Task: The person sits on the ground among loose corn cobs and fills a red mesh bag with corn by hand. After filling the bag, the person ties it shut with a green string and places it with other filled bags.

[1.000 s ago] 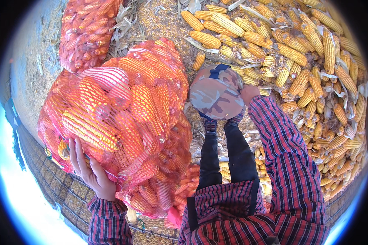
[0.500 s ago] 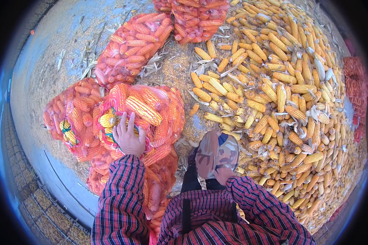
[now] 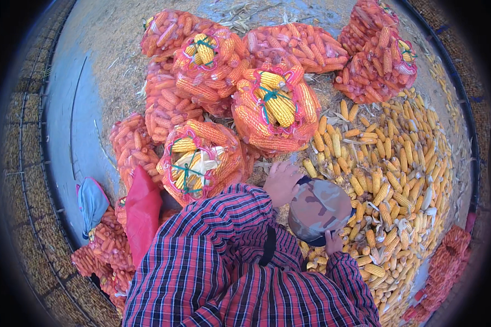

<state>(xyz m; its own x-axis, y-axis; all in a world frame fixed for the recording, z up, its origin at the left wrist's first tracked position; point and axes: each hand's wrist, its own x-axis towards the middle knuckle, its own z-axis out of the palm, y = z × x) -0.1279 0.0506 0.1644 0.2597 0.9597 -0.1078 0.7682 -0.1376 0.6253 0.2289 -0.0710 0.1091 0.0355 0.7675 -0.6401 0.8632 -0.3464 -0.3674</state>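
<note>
Nearest, the right hand (image 3: pixel 333 243) touches the rim of a camouflage cap (image 3: pixel 319 210), its grip too hidden to tell, while the left hand (image 3: pixel 282 182) lies flat, fingers spread, gripping nothing, beside a tied orange mesh sack of corn (image 3: pixel 202 161). Beyond, more filled sacks (image 3: pixel 273 106) crowd the loose cobs (image 3: pixel 398 163). Footing looks risky, since a cob could roll underfoot, and a leaning sack might topple.

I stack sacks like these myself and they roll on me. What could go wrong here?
The tied mesh sacks of corn are heaped unevenly, so one could roll off. Loose cobs cover the ground by the left hand and right hand, so footing could slip. A camouflage cap hides the ground below.
</note>
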